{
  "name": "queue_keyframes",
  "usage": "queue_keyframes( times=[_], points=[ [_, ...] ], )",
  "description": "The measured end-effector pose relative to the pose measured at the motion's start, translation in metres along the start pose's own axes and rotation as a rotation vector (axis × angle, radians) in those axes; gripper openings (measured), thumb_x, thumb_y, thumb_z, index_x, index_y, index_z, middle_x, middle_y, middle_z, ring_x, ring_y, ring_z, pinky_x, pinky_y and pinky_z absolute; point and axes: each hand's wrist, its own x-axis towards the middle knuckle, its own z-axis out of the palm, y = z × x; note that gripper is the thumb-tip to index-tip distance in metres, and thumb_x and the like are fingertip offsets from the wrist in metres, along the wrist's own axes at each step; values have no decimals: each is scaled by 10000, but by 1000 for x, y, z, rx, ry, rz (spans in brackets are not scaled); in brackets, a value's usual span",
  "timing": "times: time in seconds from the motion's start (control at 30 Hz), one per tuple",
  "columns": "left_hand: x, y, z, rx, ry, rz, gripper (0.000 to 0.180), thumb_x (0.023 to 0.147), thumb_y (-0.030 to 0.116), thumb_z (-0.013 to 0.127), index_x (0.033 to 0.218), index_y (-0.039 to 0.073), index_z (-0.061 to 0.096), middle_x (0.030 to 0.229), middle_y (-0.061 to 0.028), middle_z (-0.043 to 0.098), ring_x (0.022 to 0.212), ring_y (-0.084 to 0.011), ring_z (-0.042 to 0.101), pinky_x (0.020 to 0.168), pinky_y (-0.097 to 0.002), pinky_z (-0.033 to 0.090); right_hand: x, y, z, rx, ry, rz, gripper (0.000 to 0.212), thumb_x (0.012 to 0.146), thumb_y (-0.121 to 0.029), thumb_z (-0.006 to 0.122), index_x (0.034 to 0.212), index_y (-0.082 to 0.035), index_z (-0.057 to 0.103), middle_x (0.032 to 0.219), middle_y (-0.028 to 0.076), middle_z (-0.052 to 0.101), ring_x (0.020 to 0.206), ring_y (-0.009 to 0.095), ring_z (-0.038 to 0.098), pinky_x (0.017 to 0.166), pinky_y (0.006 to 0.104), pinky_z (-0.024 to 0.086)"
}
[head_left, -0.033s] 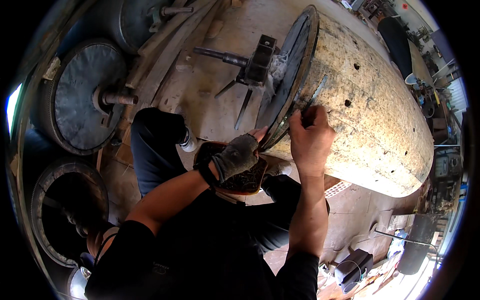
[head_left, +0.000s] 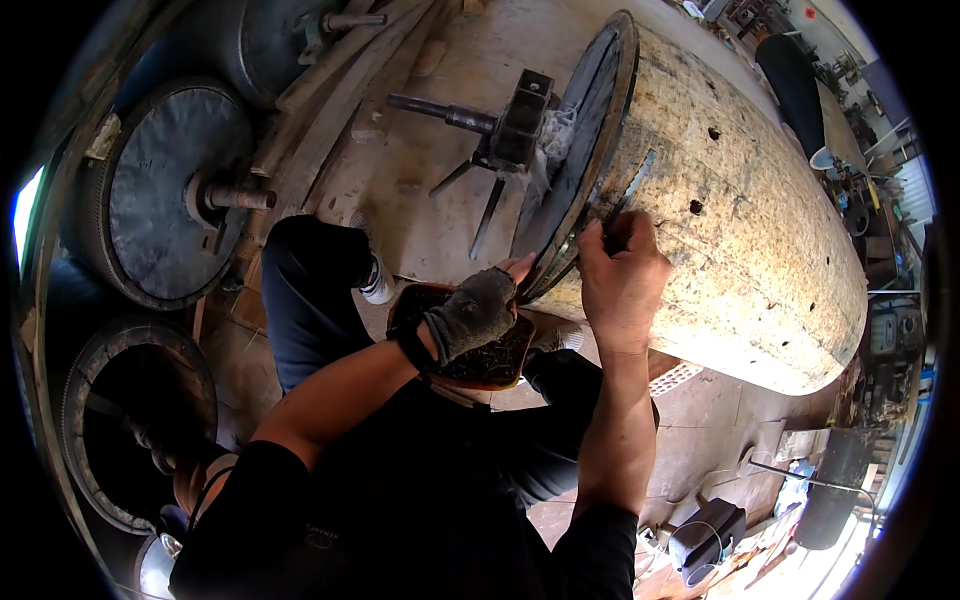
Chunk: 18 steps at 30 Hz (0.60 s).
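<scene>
Here the big pale drum (head_left: 740,250) is seen lying on its side, ahead and to the right, its dark rim (head_left: 632,62) turned toward the left, and the work is being done at the near, lower stretch of that rim. The bare right hand (head_left: 628,285) is placed against the drum's side just beside the rim, its fingers curled in and thumb and forefinger brought near each other; whether anything is pinched between them cannot be told. Just above them a narrow dark streak (head_left: 638,177) is seen, strip or slit not made out. The gloved left hand (head_left: 478,312) is held over the dark-filled container (head_left: 523,358), its bare fingertips brought to the rim's lower edge; whether they are pressed together on something is hidden. For this step, as judged from here, the drum's edge is best steadied by the left fingers, pressure best applied lightly and evenly by the right, close to the surface, and skin best kept off the rough rim; both wrists should be kept low so the contact is not lost from sight. Against the earlier frame, no change can be found: hands, drum and container are all seen in the same places.
</scene>
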Motion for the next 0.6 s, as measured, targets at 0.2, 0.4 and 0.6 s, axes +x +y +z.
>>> queue_keyframes(
  times=[0.2, 0.4, 0.6],
  points=[
    [1, -1, -5, 26, -3, -2, 800, 754, -111, 553, 1521, 24, 369, 1390, -236, 533, 1232, -419, 555, 1004, -435, 503, 0, -6, 0, -1, -14, 0, 188, 891, -140, 715, 838, -8, 592, 634, 110, 643, 532, 193, 641, 534, 334, 504],
    [2, 1, -8, 2, -34, -19, 807, 755, -120, 548, 1528, 25, 365, 1377, -233, 544, 1231, -415, 556, 1008, -427, 499, -6, -2, -2, -8, -36, 48, 181, 860, -102, 714, 867, -17, 555, 662, 153, 658, 589, 331, 700, 543, 397, 538],
    [0, 1, -10, -19, -32, -1, 797, 755, -109, 562, 1519, 11, 366, 1366, -238, 547, 1239, -421, 549, 1022, -432, 492, -5, -11, 3, -4, -34, 32, 183, 864, -104, 709, 872, -1, 558, 670, 163, 658, 602, 347, 699, 548, 409, 536]
  ],
)
